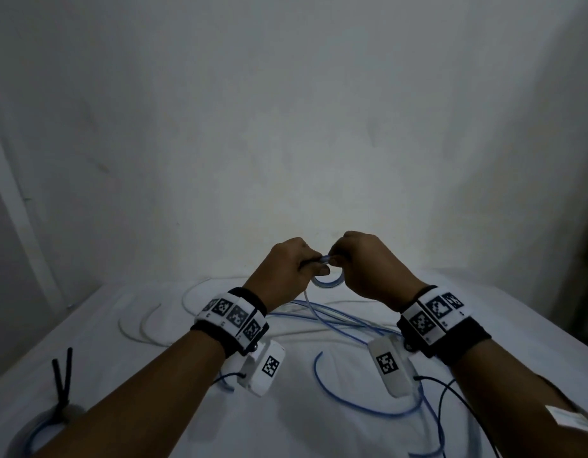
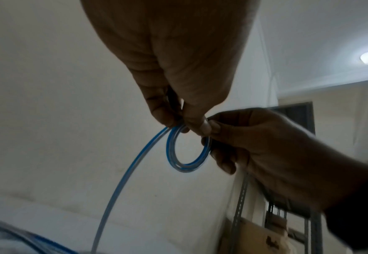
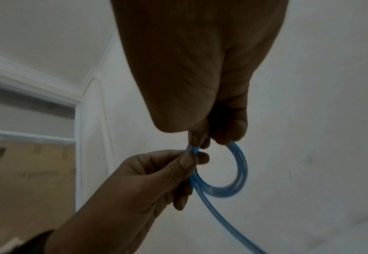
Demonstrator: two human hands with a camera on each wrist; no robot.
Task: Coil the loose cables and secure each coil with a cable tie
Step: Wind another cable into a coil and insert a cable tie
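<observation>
White sheet under me, bare pale wall behind, and both my hands are raised above the sheet (image 1: pixel 319 424), meeting at one small coil (image 1: pixel 328 281) of blue cable. My left hand (image 1: pixel 287 266) pinches the top of the coil between thumb and fingers (image 2: pixel 161 110), curled tight on the strands; my right hand (image 1: pixel 368 266) pinches the same ring just beside it, thumb and forefinger closed on the upper right arc, so the two grips almost touch. From those grips the coil hangs straight down as a near-round loop of a few turns, its plane roughly facing me. The free run of cable (image 2: pixel 122 180) leaves the ring on the left-hand side of the pinch and drops down and toward me, onto the sheet where the rest lies in loose blue curves (image 1: pixel 352 328) below and between my wrists. So the slack to be taken up lies beneath the grip, nearer my left hand, and I judge the next turn should be drawn up by one hand while the other keeps the ring pinched. Farther off, down by my left elbow, a finished coil (image 1: pixel 38 431) sits on the sheet with a black tie (image 1: pixel 63 375) standing up from it. White cables (image 1: pixel 147 325) lie beyond my left wrist, not yet coiled.
</observation>
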